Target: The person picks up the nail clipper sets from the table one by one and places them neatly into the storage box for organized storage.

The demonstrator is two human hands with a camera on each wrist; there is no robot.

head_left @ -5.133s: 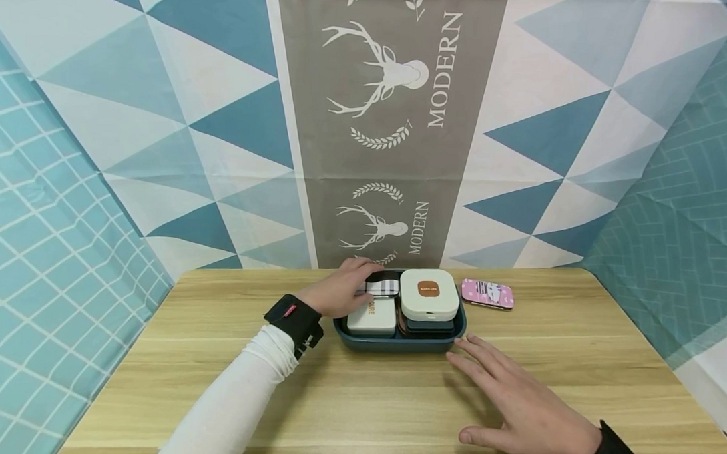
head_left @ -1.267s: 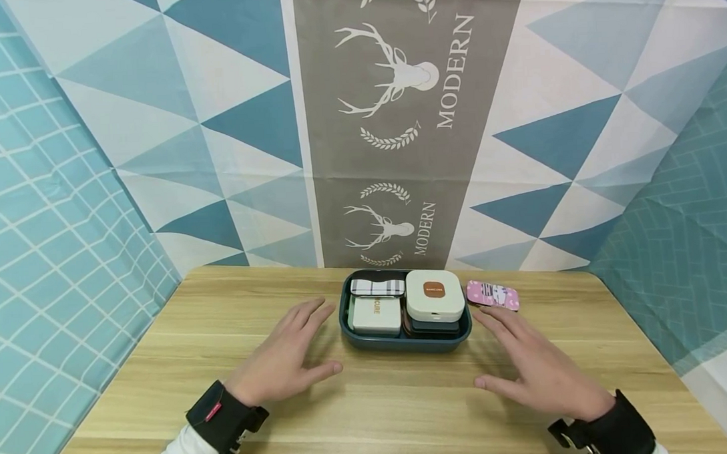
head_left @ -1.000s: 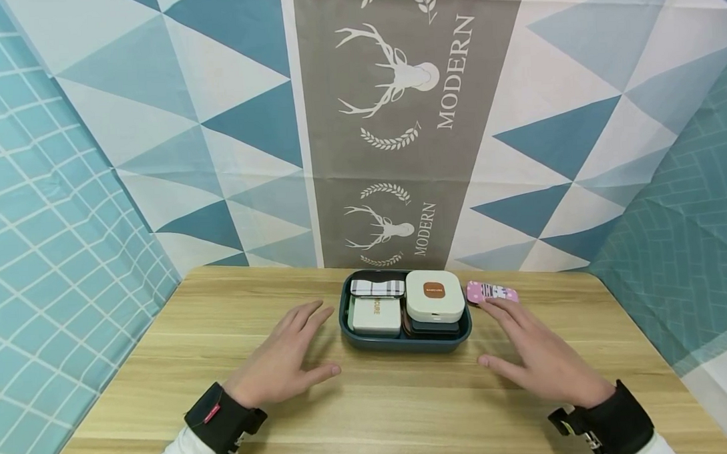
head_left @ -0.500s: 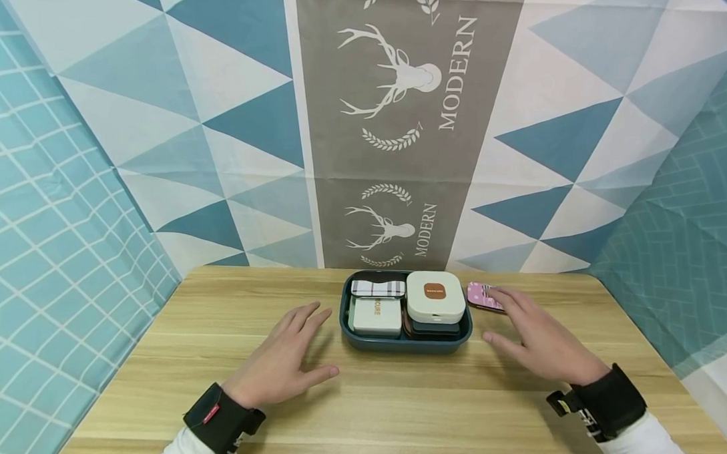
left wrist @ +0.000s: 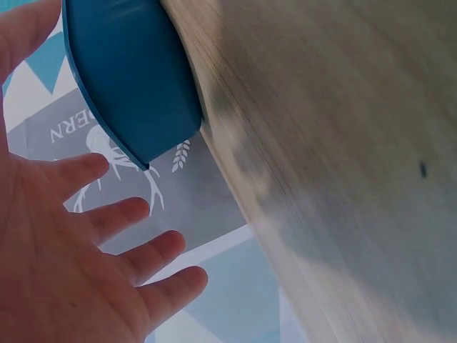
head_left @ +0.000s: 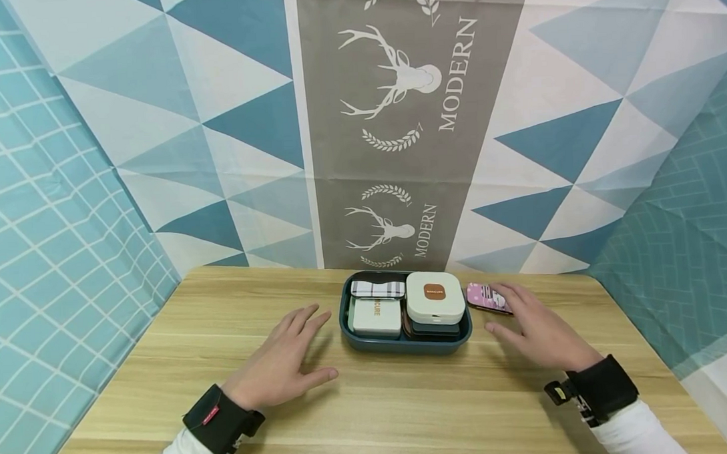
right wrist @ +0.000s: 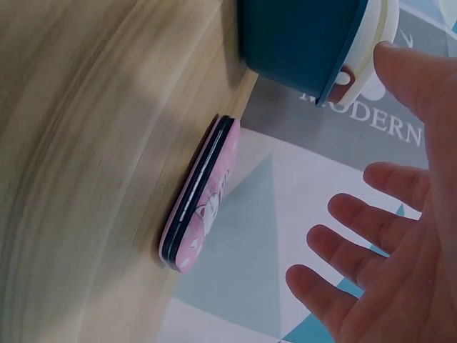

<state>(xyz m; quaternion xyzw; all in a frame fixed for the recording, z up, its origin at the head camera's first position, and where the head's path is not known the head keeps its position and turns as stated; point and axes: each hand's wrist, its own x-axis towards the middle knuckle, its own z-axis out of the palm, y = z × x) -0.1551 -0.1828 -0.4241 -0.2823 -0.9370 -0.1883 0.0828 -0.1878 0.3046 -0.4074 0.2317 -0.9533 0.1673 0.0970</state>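
A slim pink case (head_left: 481, 296) with a cartoon print lies on the wooden table, right of a dark blue bin (head_left: 404, 348). My right hand (head_left: 538, 329) hovers over the case's right end with fingers spread, hiding part of it. In the right wrist view, the pink case (right wrist: 202, 200) shows a dark seam along its edge, and the fingers stand apart from it. My left hand (head_left: 281, 361) is held with fingers spread left of the bin, holding nothing. Inside the bin sit a cream square case (head_left: 435, 296), a plaid case (head_left: 378, 289) and a white box (head_left: 376, 318).
Dark flat items (head_left: 434, 330) lie under the cream case in the bin. A patterned cloth backdrop (head_left: 391, 166) rises behind the table's (head_left: 382, 413) far edge, with teal cloth on both sides.
My left hand has drawn back from the plaid case in the bin. My right hand has moved forward and right, over the pink case. The pink case stays in place.
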